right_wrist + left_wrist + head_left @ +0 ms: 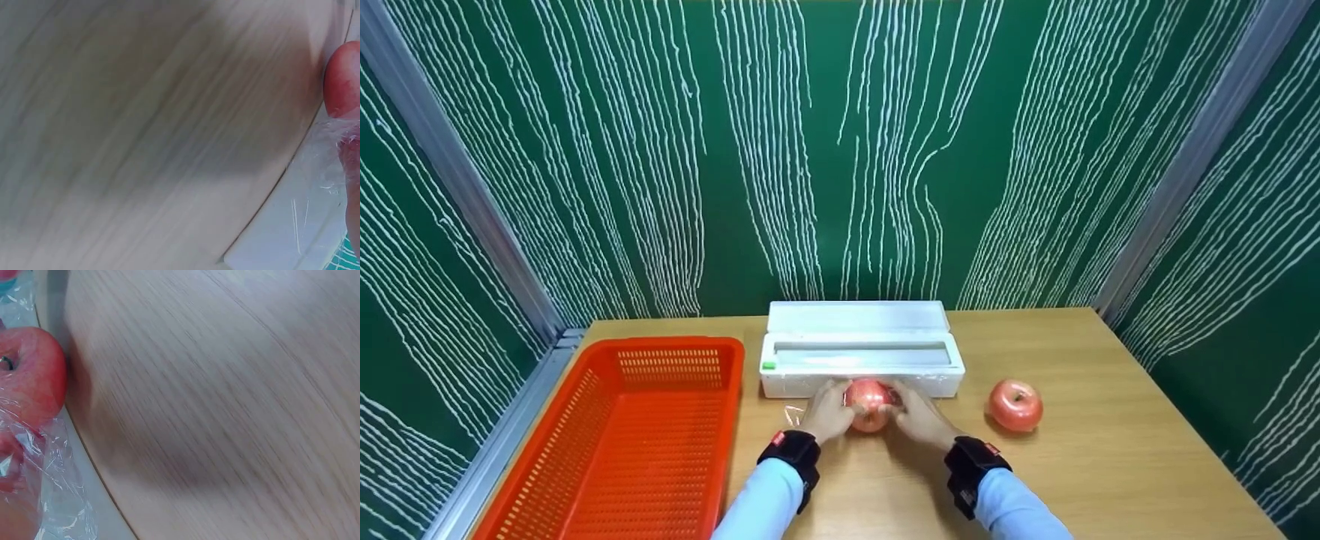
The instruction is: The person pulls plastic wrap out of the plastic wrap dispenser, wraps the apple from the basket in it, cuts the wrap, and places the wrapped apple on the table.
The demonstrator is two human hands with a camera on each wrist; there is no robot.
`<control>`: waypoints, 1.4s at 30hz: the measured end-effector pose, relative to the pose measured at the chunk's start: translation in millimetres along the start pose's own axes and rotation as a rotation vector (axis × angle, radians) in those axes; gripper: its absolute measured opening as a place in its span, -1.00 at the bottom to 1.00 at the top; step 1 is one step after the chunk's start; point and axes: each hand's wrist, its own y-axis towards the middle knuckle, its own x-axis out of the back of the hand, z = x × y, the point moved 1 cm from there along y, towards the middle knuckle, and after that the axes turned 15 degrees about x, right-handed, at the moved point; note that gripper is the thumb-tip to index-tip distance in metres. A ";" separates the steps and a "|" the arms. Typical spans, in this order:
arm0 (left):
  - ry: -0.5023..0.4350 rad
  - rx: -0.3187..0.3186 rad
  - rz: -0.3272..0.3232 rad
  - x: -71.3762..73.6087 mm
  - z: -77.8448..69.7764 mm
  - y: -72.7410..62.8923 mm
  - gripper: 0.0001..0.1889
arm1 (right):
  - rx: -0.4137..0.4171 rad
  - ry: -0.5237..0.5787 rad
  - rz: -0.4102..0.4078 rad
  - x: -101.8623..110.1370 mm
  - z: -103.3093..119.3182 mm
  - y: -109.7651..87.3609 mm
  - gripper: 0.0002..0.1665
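Note:
A red apple (pixel 869 393) sits against the front of a white cling film box (pixel 795 385). My left hand (pixel 828 412) grips its left side and my right hand (pixel 919 417) its right side, both thumbs toward me. Clear cling film (pixel 67 495) lies crumpled around the apple and over the left fingers in the left wrist view. More of the film (pixel 329 149) stretches beside the right fingers in the right wrist view. The far fingertips are hidden behind the apple. The box's lid (pixel 859 316) stands open toward the back.
To the right on the wooden table (pixel 1110 435) is a second red apple (pixel 1015 405), apart from the hands. A red-orange plastic basket (pixel 733 420) stands at the left. Green walls with white wavy lines (pixel 840 225) and metal posts border the table.

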 end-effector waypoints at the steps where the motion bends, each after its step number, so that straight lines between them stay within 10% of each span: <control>1: 0.000 0.003 0.006 0.4 -0.2 0.0 -0.48 | -0.008 -0.001 0.000 0.1 0.4 1.1 -0.46; 18: -0.046 0.083 0.064 7.1 -3.0 0.5 -0.59 | -0.184 0.186 0.099 4.5 4.5 14.2 -0.34; 28: 0.083 0.126 0.019 9.6 -18.0 -1.3 -0.56 | -0.139 -0.013 0.055 5.5 11.5 13.8 -0.45; 34: 0.181 0.032 -0.053 12.1 -21.0 -2.6 -0.51 | -0.151 -0.046 0.024 5.1 16.5 14.2 -0.39; 42: 0.202 0.095 0.077 49.3 -24.8 -0.6 -0.56 | -0.167 -0.068 0.073 4.8 20.4 9.8 -0.29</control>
